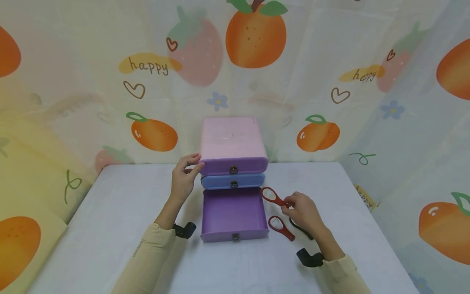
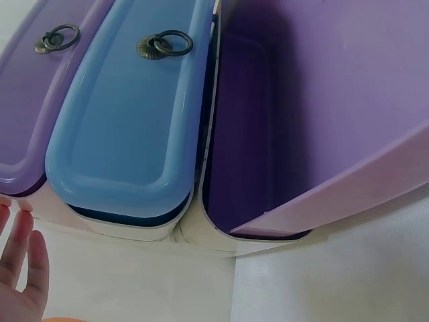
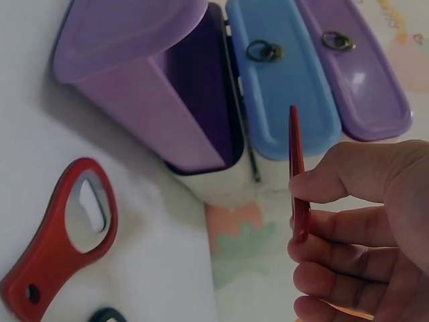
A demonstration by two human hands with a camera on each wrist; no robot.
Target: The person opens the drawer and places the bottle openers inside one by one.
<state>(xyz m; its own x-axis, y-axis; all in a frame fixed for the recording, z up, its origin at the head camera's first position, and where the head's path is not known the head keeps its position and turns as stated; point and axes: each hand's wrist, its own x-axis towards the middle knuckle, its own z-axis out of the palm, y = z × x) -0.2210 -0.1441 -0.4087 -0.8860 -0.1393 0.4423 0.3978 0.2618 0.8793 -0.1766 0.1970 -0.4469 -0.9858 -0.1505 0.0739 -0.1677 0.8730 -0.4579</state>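
Note:
A small drawer cabinet [image 1: 233,139] with a pink top stands near the back of the table. Its lowest purple drawer [image 1: 235,214] is pulled out and nothing lies in it. My left hand [image 1: 182,179] touches the cabinet's upper left side with its fingers extended. To the right of the drawer, my right hand [image 1: 304,210] pinches the handle of a red bottle opener [image 3: 299,215] between thumb and fingers, its head beside the drawer's back right corner. A second red bottle opener [image 1: 287,233] lies on the table, with a black-handled item [image 1: 302,230] partly hidden under my right hand.
Above the pulled-out drawer are a blue drawer [image 1: 216,182] and a purple top drawer [image 1: 216,166], both with ring pulls. A white cloth covers the table [image 1: 121,204]. Behind it hangs a fruit-printed curtain [image 1: 235,90].

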